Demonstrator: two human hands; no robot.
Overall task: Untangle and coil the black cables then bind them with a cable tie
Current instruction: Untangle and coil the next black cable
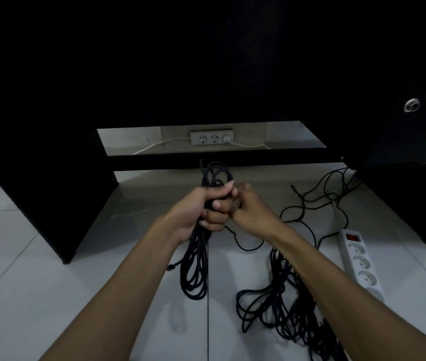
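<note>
A white multi-socket power strip with a red switch (360, 264) lies on the pale tiled floor (50, 256) at the right. Ahead stands a black desk-like piece of furniture (50, 126), and through its low opening a grey three-socket wall outlet (211, 137) shows, with white cords (159, 144) trailing from it
</note>
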